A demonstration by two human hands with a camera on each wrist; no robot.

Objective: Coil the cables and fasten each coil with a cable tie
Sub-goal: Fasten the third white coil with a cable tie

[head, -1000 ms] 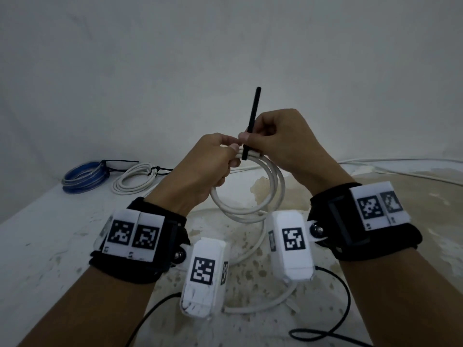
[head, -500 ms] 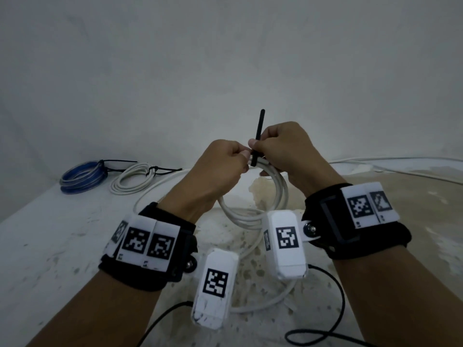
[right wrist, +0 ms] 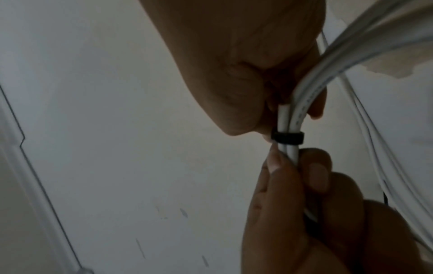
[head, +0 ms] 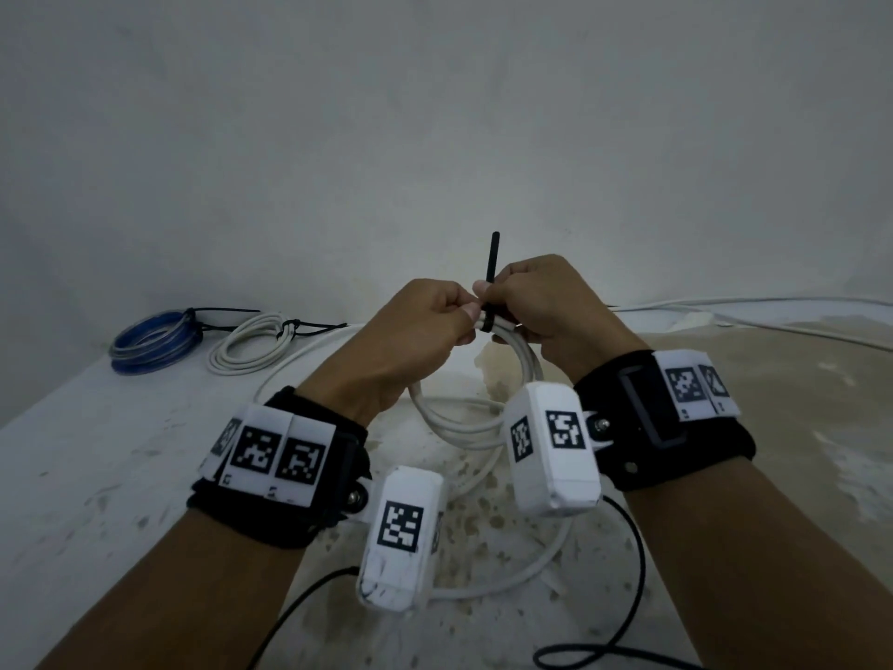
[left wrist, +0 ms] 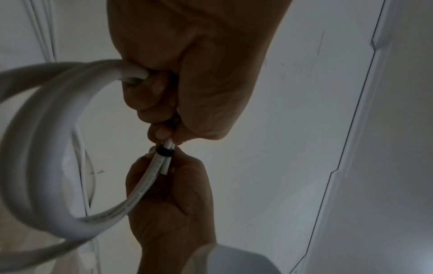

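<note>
Three cable coils (head: 488, 408), three black ties (head: 492, 263), two hands (head: 425, 326).

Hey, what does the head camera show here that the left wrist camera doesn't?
Only the head view shows the cable tie's free tail sticking up above the hands, and two finished coils on the table: a blue coil and a white coil, each tied. Only the left wrist view shows a cut cable end just past the tie's band. Both show the left hand and right hand gripping the white cable coil on either side of the black cable tie.
</note>
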